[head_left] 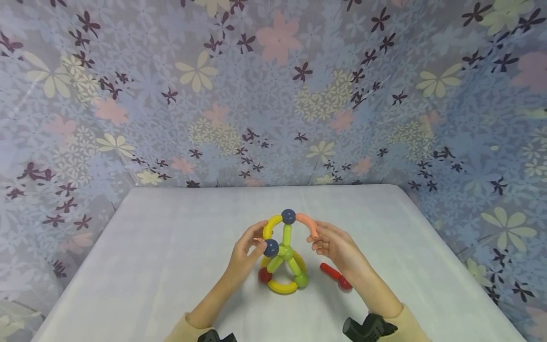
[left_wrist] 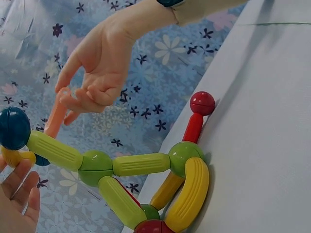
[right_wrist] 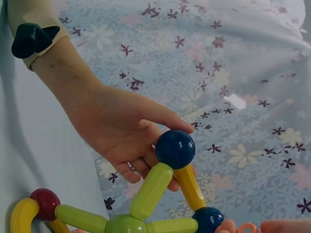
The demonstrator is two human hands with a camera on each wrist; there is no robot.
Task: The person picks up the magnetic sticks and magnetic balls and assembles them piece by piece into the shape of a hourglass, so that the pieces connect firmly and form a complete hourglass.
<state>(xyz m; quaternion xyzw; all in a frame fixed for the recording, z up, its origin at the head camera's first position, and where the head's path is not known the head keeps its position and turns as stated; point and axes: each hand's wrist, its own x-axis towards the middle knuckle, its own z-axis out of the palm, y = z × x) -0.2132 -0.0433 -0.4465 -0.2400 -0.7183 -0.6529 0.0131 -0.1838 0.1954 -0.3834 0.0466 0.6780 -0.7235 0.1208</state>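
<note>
A ball-and-rod toy model (head_left: 287, 237) stands on the table, with green straight rods rising from a base of yellow curved rods. My left hand (head_left: 248, 249) holds its upper left side, the thumb at a dark blue ball (right_wrist: 175, 149) and the fingers behind a yellow curved rod (head_left: 270, 226). Between the thumb and fingers of my right hand (head_left: 337, 244) is the lower end of an orange curved rod (head_left: 308, 222). That rod's upper end meets the top blue ball (head_left: 288, 216). In the left wrist view, the right hand grips the orange rod near its end.
A red rod with a red ball (head_left: 335, 275) lies on the white-covered table (head_left: 192, 218), right of the model and close to the right forearm. Behind the table hangs a floral cloth (head_left: 273, 118).
</note>
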